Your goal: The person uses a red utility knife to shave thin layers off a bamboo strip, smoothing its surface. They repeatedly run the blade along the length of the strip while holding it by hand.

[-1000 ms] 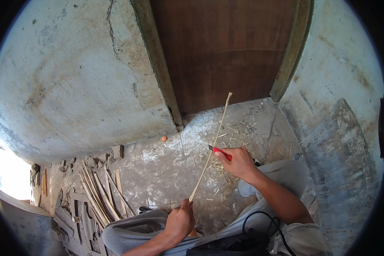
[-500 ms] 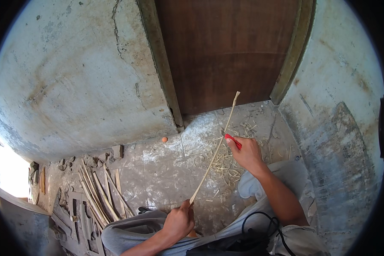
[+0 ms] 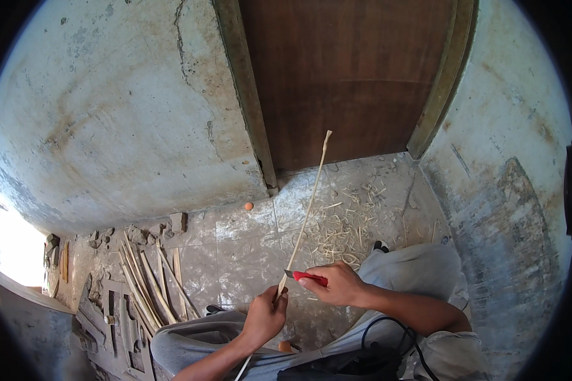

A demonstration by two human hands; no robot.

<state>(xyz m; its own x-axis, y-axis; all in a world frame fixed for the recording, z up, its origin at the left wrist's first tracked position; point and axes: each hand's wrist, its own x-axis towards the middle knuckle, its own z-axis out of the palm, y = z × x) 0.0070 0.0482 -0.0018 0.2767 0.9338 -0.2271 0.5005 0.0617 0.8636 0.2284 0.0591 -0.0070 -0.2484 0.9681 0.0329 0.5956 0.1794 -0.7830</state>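
My left hand (image 3: pixel 264 317) is closed around the lower part of a long, thin, pale strip of wood or bamboo (image 3: pixel 307 216). The strip slants up and away from me, ending in a wider, knobby tip in front of the door. My right hand (image 3: pixel 340 284) grips a red-handled utility knife (image 3: pixel 310 278). Its short blade meets the strip just above my left fingers. A short length of the strip shows below my left hand, over my lap. Pale curled shavings (image 3: pixel 349 232) lie scattered on the floor beyond my right hand.
Several pale strips (image 3: pixel 147 289) lean in a bundle at the left, beside a grey cut-out panel (image 3: pixel 124 330). Rubble (image 3: pixel 143 235) lines the left wall. A small orange ball (image 3: pixel 248 206) lies on the tiles. A brown door (image 3: pixel 343 76) stands ahead, with a wall close on my right.
My right hand has drawn the knife down the strip toward my left hand. The strip's far end has swung left and stands steeper.
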